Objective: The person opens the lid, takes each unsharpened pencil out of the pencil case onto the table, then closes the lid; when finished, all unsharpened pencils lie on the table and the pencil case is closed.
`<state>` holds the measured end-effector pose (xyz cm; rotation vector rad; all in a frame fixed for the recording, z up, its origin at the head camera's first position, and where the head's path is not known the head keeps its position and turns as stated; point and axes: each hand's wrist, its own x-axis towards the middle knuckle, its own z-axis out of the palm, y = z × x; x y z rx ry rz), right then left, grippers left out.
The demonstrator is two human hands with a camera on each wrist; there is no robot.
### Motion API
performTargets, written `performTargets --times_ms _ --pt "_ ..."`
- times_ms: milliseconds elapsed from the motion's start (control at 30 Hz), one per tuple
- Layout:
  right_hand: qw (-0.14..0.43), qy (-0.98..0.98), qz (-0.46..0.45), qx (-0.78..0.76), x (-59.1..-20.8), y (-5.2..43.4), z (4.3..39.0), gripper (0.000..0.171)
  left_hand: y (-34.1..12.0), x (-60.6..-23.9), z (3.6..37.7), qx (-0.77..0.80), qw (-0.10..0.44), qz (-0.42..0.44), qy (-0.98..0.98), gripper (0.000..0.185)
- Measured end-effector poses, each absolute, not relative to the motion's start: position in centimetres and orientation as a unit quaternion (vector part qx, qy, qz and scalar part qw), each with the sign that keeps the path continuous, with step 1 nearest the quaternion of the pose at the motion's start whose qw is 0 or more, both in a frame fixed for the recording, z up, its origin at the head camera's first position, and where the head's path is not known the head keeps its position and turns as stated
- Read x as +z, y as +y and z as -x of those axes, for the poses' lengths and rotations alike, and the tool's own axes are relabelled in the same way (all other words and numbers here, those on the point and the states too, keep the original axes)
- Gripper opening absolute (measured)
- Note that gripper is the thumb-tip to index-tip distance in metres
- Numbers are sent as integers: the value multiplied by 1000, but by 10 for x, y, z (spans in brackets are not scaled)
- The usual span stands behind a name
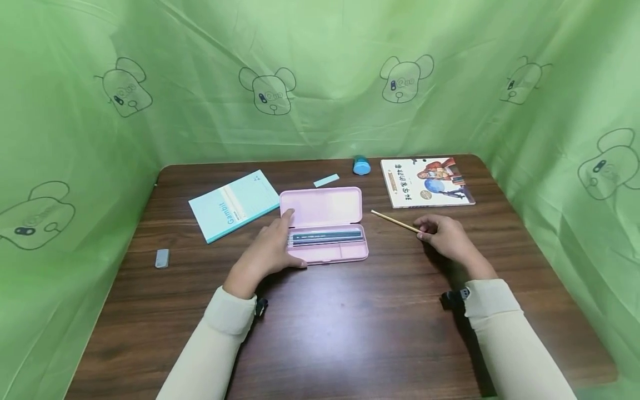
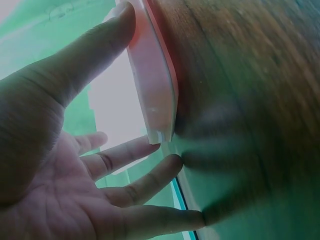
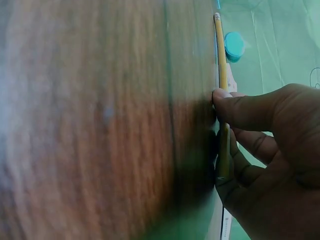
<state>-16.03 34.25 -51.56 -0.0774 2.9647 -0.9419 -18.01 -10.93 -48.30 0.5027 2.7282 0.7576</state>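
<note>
An open pink plastic pencil case (image 1: 325, 230), rectangular with rounded corners, is seen at the middle of the dark wood-grain table (image 1: 350, 322); slim pencils are laid in its near tray. The left hand (image 1: 270, 250) is rested against the case's left end, fingers straight and spread, nothing gripped. A thin yellow wooden pencil (image 1: 395, 221) is pinched by the right hand (image 1: 445, 236) just right of the case, its far end pointed toward the case. Left of the case a matte teal notebook (image 1: 234, 204) and a small grey eraser (image 1: 162, 258) are noted; behind it, a round blue sharpener (image 1: 361, 165); to the right, a glossy picture book (image 1: 426, 181).
</note>
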Motion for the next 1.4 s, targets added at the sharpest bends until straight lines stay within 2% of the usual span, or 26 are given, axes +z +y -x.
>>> performTargets --times_ms 400,567,800,900,1067,1400 --pt "16 953 31 -301 -505 335 165 29 -112 -484 184 258 136 -175 940 137" --pt "17 936 75 -342 -489 284 176 36 -114 -481 185 250 133 -179 942 137" --pt "100 912 185 -353 -480 194 187 41 -114 -479 183 252 150 -170 941 138" --pt "107 923 214 -300 -483 176 188 41 -112 -481 182 259 155 -166 939 138" --pt "101 932 234 -259 -489 177 188 37 -104 -481 183 263 156 -168 937 138" --pt "108 915 239 -306 -488 180 194 26 -110 -481 182 255 152 -164 941 138"
